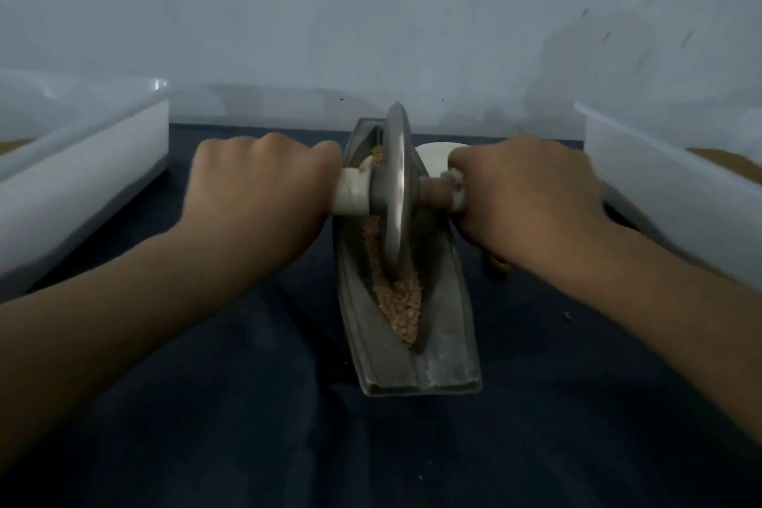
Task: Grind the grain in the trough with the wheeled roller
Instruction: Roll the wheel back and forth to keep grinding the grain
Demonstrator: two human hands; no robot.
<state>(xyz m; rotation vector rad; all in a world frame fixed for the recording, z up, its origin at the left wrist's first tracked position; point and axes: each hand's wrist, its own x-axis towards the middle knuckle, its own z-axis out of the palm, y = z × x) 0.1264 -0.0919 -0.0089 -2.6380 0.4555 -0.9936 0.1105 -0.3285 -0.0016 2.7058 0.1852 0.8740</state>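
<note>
Gripping both ends of the roller [433,191]: left hand [264,186] has its fingers curled round the white-wrapped left handle [350,194]; right hand [523,198] has its fingers curled round the right handle [457,188]. The fingertips are hidden under the handles.

The wheel [396,177] stands upright between the hands at frame centre, with its rim down in the grain [400,301]. The trough [416,367] is boat-shaped and lies lengthwise on a dark cloth [206,404], from centre to lower centre.

Judgement: wheel and trough look like metal, so stiff and heavy. The thin rim could tip sideways, so hold both handles close to the wheel and press evenly. The grain is loose and coarse, and is liable to spill over the lip.

Translucent bins stand at the left [82,161] and right [659,186] edges. No label or writing is legible.
</note>
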